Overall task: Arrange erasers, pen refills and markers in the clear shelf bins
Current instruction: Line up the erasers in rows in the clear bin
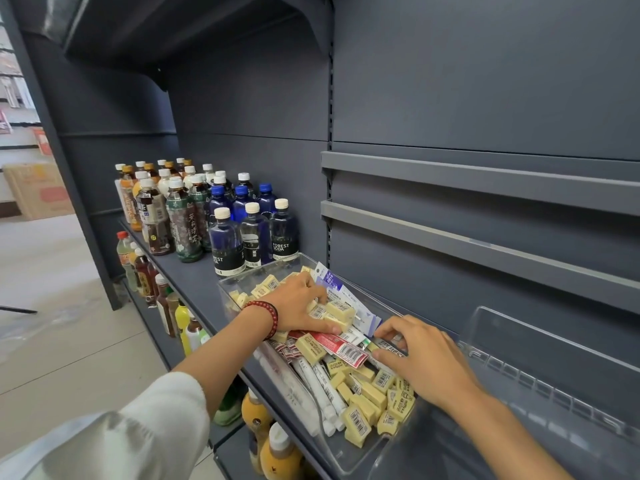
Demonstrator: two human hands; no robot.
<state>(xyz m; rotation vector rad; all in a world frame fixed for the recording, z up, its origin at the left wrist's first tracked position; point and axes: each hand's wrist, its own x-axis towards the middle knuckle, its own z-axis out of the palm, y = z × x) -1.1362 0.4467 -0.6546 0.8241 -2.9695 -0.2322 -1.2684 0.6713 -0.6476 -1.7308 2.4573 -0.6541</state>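
Clear bin (pixel 349 459) sits on the grey shelf (pixel 194 271), lower centre of frame, crammed w/ stock. There are yellowish erasers (pixel 363 415) w/ barcode stickers all over it, white markers (pixel 322 393) lying along the near left wall, a red refill pack (pixel 343 348) across the middle, and blue-white refill packs (pixel 341 289) propped at the back edge. Left hand (pixel 301 303), red bead bracelet (pixel 266 318) on the wrist, lies palm down on the erasers at the bin's far end. Its fingers are a bit bent, tips in among them, thumb out along the pile; can't tell if it's got hold of any. Right hand (pixel 422 358) is over the bin's right side, fingers curled, thumb & forefinger pinching a dark-printed pack (pixel 393 351) just right of the red one. Another clear bin (pixel 519 341) stands to the right, touching the first. Forest Soda bottles (pixel 285 233) are just behind the bin, tea bottles (pixel 185 223) further left, and more bottles (pixel 145 271) on the shelf below.
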